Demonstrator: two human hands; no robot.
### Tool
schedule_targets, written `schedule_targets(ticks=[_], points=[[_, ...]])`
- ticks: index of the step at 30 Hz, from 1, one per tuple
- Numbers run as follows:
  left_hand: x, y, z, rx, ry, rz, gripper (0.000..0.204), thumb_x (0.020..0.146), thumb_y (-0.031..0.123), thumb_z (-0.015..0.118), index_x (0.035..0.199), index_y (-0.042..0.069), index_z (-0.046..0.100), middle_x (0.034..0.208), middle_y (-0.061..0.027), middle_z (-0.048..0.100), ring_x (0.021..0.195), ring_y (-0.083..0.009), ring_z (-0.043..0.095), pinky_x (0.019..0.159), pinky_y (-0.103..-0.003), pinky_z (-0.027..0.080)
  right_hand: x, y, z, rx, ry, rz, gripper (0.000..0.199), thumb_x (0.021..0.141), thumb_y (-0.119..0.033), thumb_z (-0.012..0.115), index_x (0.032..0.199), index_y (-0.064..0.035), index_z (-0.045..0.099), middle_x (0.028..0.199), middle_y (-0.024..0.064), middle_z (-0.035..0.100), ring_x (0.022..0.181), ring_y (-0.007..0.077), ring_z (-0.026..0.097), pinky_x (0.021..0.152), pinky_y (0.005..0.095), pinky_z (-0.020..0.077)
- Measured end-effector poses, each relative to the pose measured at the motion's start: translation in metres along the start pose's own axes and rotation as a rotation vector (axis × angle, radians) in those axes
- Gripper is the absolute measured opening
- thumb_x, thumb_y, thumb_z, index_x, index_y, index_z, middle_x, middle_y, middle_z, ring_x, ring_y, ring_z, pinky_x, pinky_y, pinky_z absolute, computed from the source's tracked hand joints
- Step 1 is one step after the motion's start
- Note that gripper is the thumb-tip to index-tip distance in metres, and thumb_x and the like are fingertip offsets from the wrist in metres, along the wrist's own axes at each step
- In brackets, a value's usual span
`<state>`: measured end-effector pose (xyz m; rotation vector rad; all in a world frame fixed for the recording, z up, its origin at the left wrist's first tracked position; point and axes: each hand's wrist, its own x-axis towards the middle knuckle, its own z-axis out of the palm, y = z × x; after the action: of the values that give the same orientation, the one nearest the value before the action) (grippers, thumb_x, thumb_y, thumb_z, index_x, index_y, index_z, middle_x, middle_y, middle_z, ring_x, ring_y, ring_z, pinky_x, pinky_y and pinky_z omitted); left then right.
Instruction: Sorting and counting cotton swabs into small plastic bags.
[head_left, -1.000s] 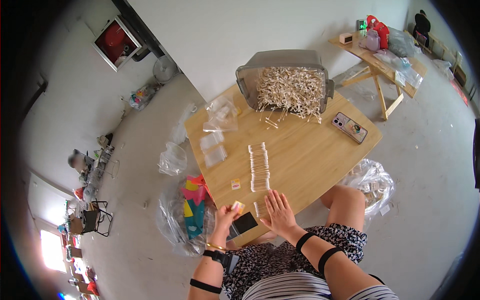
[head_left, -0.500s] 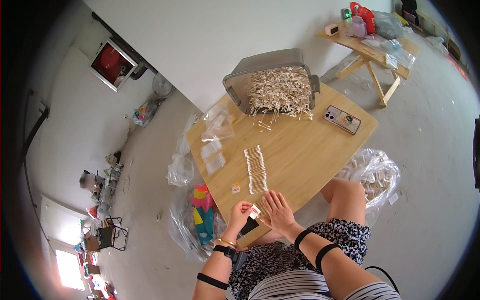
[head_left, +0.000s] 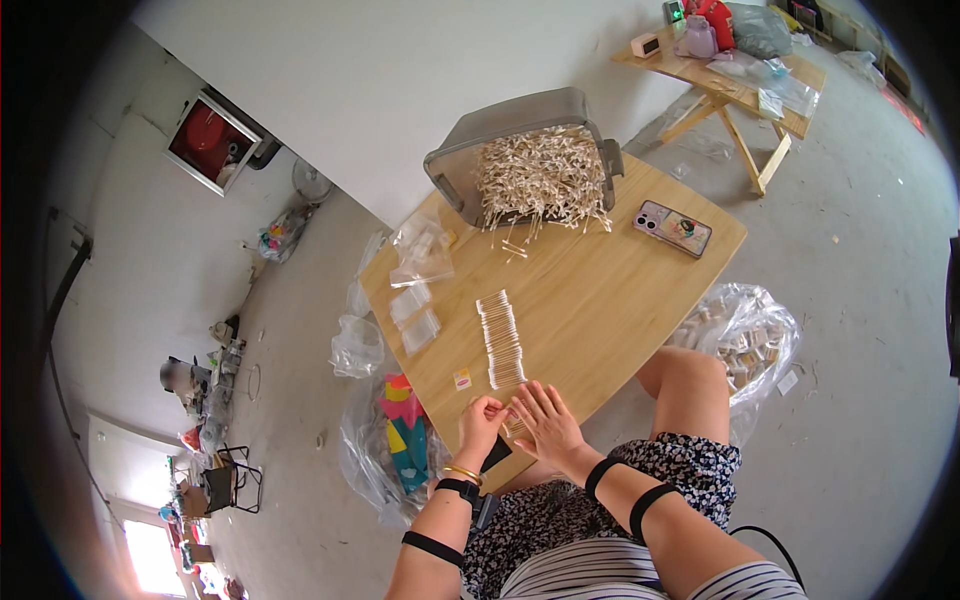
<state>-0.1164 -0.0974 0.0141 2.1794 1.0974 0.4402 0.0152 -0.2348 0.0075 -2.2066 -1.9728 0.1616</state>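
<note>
at lower centre, left hand pinches a small clear plastic bag, right hand flat-open beside it; a row of thin white sticks is laid out, and the grey bin's heap of sticks remains.

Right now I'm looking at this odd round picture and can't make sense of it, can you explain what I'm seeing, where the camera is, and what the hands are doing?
The camera sits on a seated person's head and looks down, and its wide lens bends everything into a circle. No machine is here: the two bare hands are the person's own. They meet at the near edge of a wooden table. The left hand pinches something small and pale, too small to identify; the right hand lies flat beside it, fingers spread. Just beyond them runs a neat row of thin white sticks. Farther off are a grey bin spilling a heap of such sticks, a phone, and small clear bags.
</note>
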Motion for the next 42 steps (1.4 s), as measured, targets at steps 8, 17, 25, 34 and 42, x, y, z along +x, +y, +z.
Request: schedule_targets(ticks=[8,17,25,34,42], points=[[-0.012,-0.001,-0.012,-0.024,0.09,0.009,0.015,0.087,0.014,0.075,0.093,0.003,0.068,0.086,-0.0092,0.07,0.074,-0.0181,0.068,0.068,-0.032,0.055,0.001,-0.003,0.002,0.013,0.036,-0.021,0.078,0.095,-0.06,0.046,0.158,-0.0177,0.028,0.166,0.0106,0.021,0.155,0.0316,0.011,0.125,0.0482,0.0056],[-0.099,-0.029,-0.075,0.356,-0.179,-0.323,0.042,0.09,0.047,0.065,0.083,0.006,0.071,0.081,-0.017,0.072,0.081,-0.0347,0.071,0.069,-0.044,0.054,-0.002,-0.002,0.004,0.009,0.03,-0.028,0.081,0.095,-0.066,0.043,0.157,-0.015,0.031,0.166,0.0127,0.019,0.155,0.0312,0.01,0.125,0.0496,0.0054],[-0.072,0.001,-0.055,0.624,-0.241,-0.361,0.033,0.083,0.036,0.066,0.096,0.007,0.074,0.09,-0.0187,0.073,0.086,-0.0363,0.072,0.074,-0.045,0.057,-0.001,-0.057,0.015,-0.034,-0.011,-0.182,0.08,0.096,-0.067,0.038,0.158,-0.0165,0.03,0.166,0.0122,0.019,0.155,0.0281,0.011,0.125,0.0492,0.0055],[-0.082,-0.032,-0.059,0.483,-0.243,-0.436,0.028,0.083,0.032,0.064,0.089,0.008,0.074,0.087,-0.0179,0.073,0.085,-0.037,0.071,0.074,-0.045,0.056,-0.002,-0.063,0.016,-0.04,-0.021,-0.209,0.073,0.099,-0.064,0.037,0.157,-0.02,0.031,0.166,0.0108,0.02,0.154,0.0284,0.014,0.125,0.0499,0.0076],[-0.098,-0.038,-0.052,0.345,0.036,-0.305,0.031,0.086,0.035,0.063,0.076,0.007,0.069,0.073,-0.0157,0.068,0.075,-0.0357,0.068,0.065,-0.046,0.052,0.003,-0.077,0.017,-0.05,-0.008,-0.263,0.071,0.099,-0.063,0.036,0.156,-0.0208,0.032,0.166,0.0105,0.02,0.154,0.0278,0.014,0.125,0.0503,0.0085]])
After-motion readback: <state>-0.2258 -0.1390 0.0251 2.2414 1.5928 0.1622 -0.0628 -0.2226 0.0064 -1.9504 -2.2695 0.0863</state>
